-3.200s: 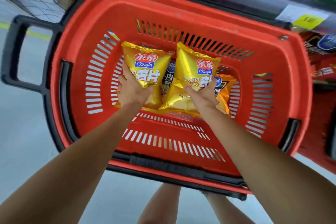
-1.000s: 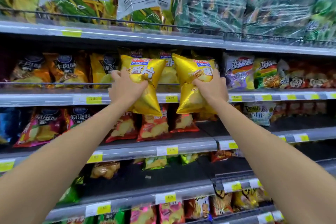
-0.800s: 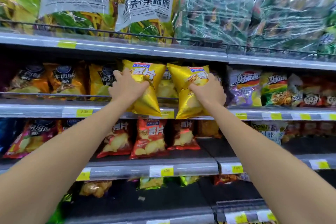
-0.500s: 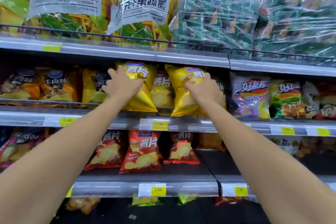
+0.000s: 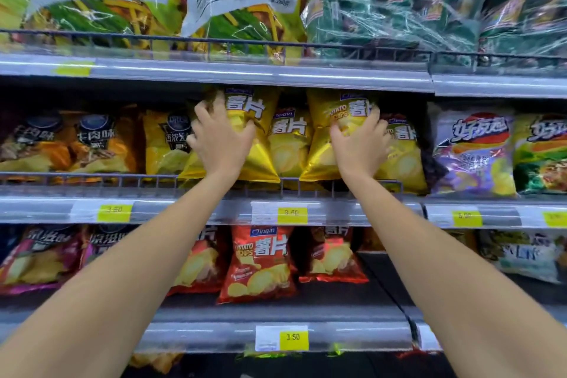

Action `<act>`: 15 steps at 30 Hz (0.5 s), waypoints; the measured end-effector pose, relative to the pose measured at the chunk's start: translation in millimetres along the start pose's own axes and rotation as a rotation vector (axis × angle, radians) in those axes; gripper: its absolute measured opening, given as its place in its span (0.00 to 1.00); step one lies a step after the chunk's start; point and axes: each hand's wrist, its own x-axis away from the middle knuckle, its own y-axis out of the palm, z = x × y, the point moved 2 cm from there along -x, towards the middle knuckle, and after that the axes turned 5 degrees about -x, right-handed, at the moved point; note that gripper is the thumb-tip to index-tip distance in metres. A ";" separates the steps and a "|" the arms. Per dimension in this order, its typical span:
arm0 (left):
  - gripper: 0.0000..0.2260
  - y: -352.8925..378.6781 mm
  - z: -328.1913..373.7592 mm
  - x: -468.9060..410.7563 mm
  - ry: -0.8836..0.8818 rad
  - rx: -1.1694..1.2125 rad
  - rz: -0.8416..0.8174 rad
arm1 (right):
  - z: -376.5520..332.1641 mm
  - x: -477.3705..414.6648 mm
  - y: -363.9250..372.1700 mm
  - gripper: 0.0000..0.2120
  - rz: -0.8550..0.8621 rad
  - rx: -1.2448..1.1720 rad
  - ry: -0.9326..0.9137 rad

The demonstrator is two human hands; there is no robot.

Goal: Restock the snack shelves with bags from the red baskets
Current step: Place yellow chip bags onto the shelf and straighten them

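Yellow chip bags stand one in each hand. The left grip (image 5: 219, 141) is clamped on the left bag (image 5: 260, 159) and the right grip (image 5: 359, 144) on the right bag (image 5: 322, 156). Both are upright at the shelf (image 5: 184, 209), bottoms level with its wire rail (image 5: 122, 181). Placing looks to be the step in hand. Next, each bottom needs seating behind the rail before the fingers let go.

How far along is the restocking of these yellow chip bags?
Done: a matching bag stands in that row. In hand: the left hand grips the left yellow bag, the right hand the right yellow bag, both at the shelf's wire rail. Left: letting go; the basket is out of view, so remaining stock is unknown.
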 end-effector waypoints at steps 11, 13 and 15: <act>0.33 10.0 -21.6 0.0 0.008 -0.029 -0.025 | 15.4 17.7 16.9 0.45 -0.054 -0.024 0.002; 0.34 12.0 -26.0 5.1 0.016 -0.090 -0.023 | 15.8 22.7 15.7 0.46 -0.077 0.003 -0.013; 0.35 12.0 -29.7 8.8 0.022 -0.126 -0.012 | 15.1 29.2 15.2 0.47 -0.108 0.042 -0.043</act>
